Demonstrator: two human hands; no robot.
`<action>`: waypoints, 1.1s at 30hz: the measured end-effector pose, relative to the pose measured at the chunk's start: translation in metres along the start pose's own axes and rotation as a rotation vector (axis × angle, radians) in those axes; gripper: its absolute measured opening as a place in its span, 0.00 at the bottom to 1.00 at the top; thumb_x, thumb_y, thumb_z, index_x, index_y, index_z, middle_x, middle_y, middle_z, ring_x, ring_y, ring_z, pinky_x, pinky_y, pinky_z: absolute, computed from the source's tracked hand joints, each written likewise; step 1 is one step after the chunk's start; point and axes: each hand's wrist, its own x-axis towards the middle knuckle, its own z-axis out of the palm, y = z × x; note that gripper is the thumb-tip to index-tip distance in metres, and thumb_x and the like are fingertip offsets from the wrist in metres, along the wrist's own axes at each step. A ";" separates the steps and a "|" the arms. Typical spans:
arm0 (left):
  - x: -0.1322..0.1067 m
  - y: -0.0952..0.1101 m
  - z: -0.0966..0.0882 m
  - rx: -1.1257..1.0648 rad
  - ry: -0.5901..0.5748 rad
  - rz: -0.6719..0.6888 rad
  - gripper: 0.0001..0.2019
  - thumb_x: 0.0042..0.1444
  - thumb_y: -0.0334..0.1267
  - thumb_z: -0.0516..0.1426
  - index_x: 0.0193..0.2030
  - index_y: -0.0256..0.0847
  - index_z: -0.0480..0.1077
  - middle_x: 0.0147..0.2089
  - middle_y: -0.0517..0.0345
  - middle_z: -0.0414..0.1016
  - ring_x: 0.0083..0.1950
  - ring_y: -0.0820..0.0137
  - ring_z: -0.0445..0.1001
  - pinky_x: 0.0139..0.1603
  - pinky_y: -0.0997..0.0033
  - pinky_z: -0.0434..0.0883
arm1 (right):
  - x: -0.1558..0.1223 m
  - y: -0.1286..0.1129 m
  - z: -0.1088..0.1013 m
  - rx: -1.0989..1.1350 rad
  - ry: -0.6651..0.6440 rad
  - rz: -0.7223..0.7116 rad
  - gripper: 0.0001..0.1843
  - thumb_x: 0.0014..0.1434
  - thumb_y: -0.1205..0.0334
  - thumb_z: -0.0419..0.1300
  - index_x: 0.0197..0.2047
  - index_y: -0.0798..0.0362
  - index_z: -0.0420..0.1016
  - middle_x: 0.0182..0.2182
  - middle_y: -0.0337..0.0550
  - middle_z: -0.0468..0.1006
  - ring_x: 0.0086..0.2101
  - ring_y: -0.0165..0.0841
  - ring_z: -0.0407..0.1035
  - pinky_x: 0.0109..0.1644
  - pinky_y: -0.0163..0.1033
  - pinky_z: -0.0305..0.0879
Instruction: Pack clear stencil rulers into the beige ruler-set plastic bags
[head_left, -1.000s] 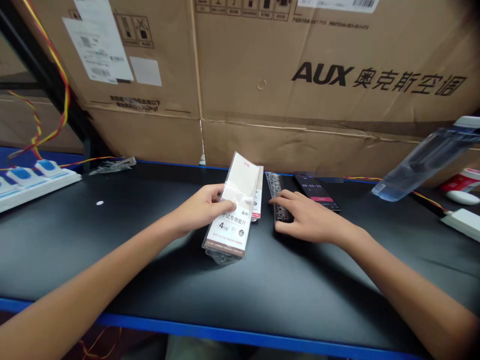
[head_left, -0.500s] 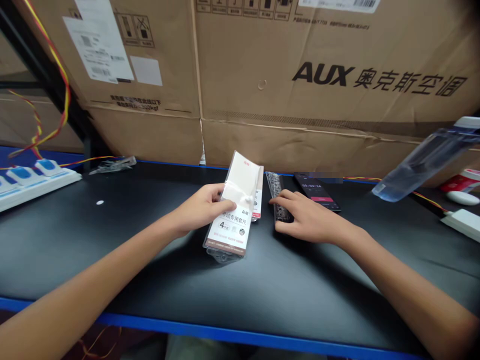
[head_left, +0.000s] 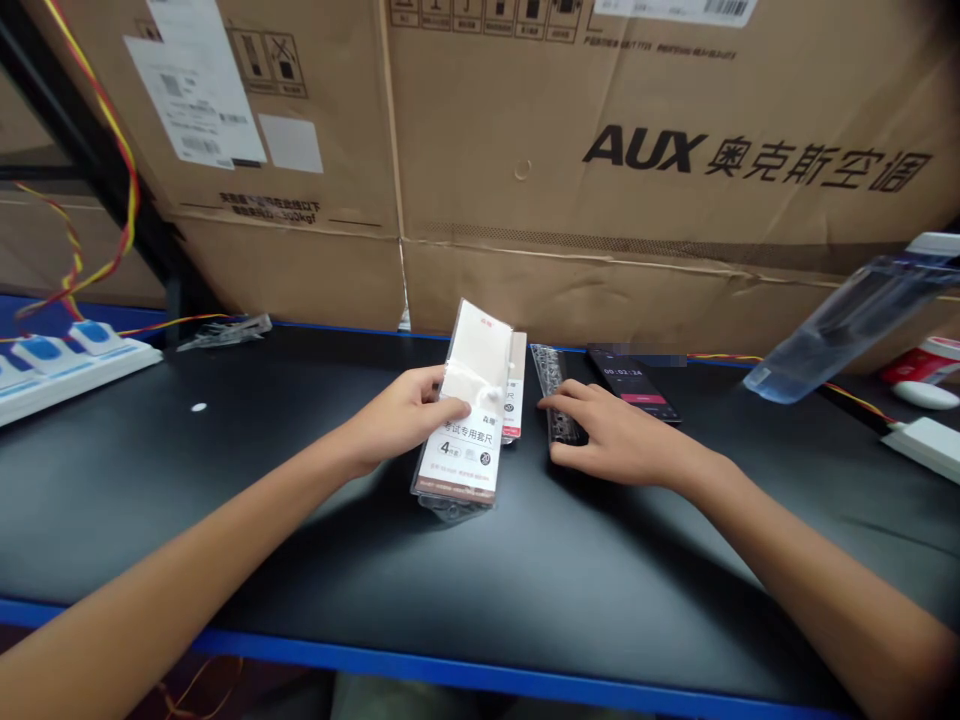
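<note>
In the head view, your black table holds a phone at 1 o'clock from your right hand, and a power strip far off at 9 o'clock. Your left hand is clamped on the ruler-set packet (now slightly more upright), while your right fingers lie spread on a clear ruler pack, not closed.

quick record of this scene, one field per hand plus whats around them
left hand: holding ruler pack
right hand: resting on clear ruler
beside: second pack, phone
surface: black table
behind: AUX cardboard boxes
far left: power strip
</note>
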 end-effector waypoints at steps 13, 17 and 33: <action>0.007 -0.012 -0.005 -0.045 0.097 -0.046 0.23 0.53 0.47 0.67 0.47 0.41 0.63 0.37 0.53 0.81 0.37 0.59 0.82 0.37 0.60 0.78 | 0.001 -0.003 0.000 -0.020 -0.001 0.035 0.29 0.61 0.53 0.56 0.64 0.51 0.66 0.54 0.50 0.70 0.51 0.46 0.68 0.58 0.49 0.65; 0.008 -0.010 -0.005 -0.060 0.151 -0.043 0.27 0.49 0.46 0.70 0.50 0.41 0.63 0.44 0.50 0.81 0.39 0.61 0.82 0.40 0.60 0.78 | -0.001 -0.005 -0.002 -0.031 -0.010 0.040 0.28 0.62 0.53 0.54 0.64 0.52 0.67 0.54 0.51 0.70 0.52 0.47 0.67 0.57 0.49 0.65; 0.013 -0.016 -0.008 -0.042 0.077 0.089 0.54 0.41 0.36 0.73 0.73 0.44 0.49 0.68 0.39 0.62 0.60 0.53 0.72 0.59 0.53 0.72 | -0.003 -0.004 0.000 -0.054 -0.005 0.010 0.26 0.64 0.53 0.52 0.63 0.51 0.68 0.54 0.52 0.69 0.52 0.48 0.67 0.57 0.51 0.65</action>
